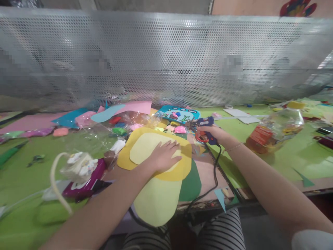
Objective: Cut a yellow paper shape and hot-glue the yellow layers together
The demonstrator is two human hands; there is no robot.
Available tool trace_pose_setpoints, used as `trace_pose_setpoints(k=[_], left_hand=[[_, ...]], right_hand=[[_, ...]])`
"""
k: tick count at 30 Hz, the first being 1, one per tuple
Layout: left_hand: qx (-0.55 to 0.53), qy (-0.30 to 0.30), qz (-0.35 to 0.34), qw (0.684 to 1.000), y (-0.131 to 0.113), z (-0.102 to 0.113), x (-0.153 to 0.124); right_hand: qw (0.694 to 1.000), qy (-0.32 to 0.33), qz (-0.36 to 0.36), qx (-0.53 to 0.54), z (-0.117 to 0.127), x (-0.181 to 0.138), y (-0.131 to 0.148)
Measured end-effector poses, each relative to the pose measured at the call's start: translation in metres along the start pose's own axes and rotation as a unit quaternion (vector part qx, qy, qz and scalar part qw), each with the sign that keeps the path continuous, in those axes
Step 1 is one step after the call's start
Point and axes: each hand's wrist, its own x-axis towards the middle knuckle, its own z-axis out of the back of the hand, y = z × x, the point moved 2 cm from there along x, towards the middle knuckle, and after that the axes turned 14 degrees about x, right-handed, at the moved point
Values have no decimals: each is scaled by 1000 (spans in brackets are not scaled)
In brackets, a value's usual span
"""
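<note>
My left hand lies flat, fingers spread, on a pale yellow rounded sheet. That sheet rests on a larger deep yellow rounded sheet. Another pale yellow piece sticks out below, towards my lap, and a dark green piece shows at its right. My right hand is closed around a dark blue glue gun, just right of the yellow sheets. A red loop-shaped part shows under my fingers; I cannot tell whether it belongs to the gun. A black cord runs down to the table edge.
A perforated metal screen closes off the back. A bottle of amber liquid leans at right. Left are a purple object with a white top, a cream hose and clay lumps in plastic. Behind lies a blue decorated piece.
</note>
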Motion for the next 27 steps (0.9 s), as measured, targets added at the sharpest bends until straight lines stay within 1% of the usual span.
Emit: trace_pose_setpoints(k=[9,16,21,24,27], left_hand=[[8,-17,18,1000,5,4,-1],[0,-26,21,999,5,5,0],[-15,-33,50,998,6,2,1],[-5,-34,34,999,6,1,2],[8,-45,27,999,5,0,3]], right_hand=[[998,-52,-12,-14,-5,-7,6],[999,-35,-20,0,-5,-5,3],[999,-46,-21,-15,-5,-5,4],[999,-37,-21,-15,-5,-5,4],[998,-46,-30,-15,-6,-5,3]])
